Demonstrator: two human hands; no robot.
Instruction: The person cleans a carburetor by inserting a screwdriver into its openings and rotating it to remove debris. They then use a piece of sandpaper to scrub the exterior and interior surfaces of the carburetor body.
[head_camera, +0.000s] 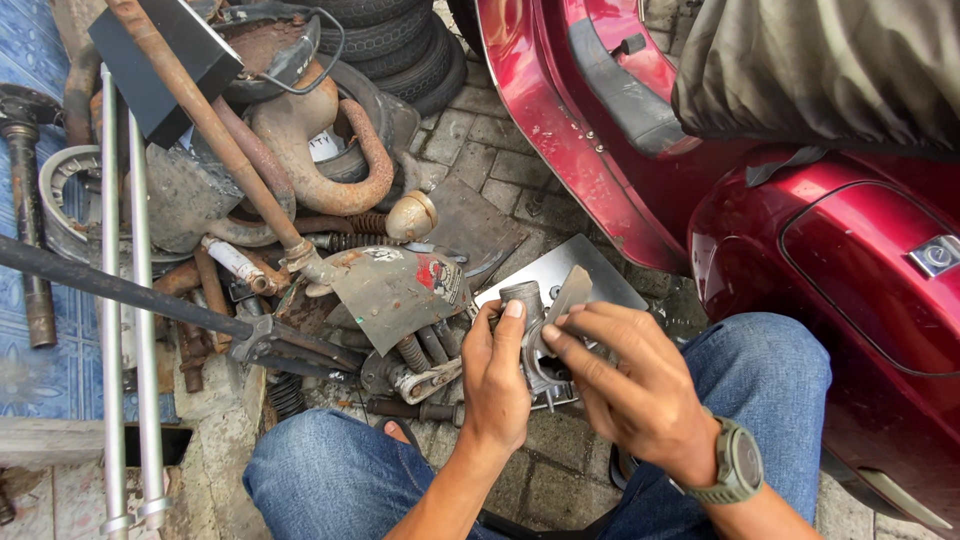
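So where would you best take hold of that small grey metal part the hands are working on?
Probably by its round barrel end, coming from the left as the left hand does, thumb over the top. The barrel is compact and stands clear, while the right hand is holding a thin flat strip against the other side.

Daylit brick paving (490, 150), blue tiles (40, 370)

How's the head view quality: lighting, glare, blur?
Head view: soft, even daylight with no hard shadows; bright sheen on the red scooter body; both the left hand and right hand are sharp around the grey metal part, no motion blur; the long silver rods bow slightly toward the left edge, which suggests wide-angle distortion.
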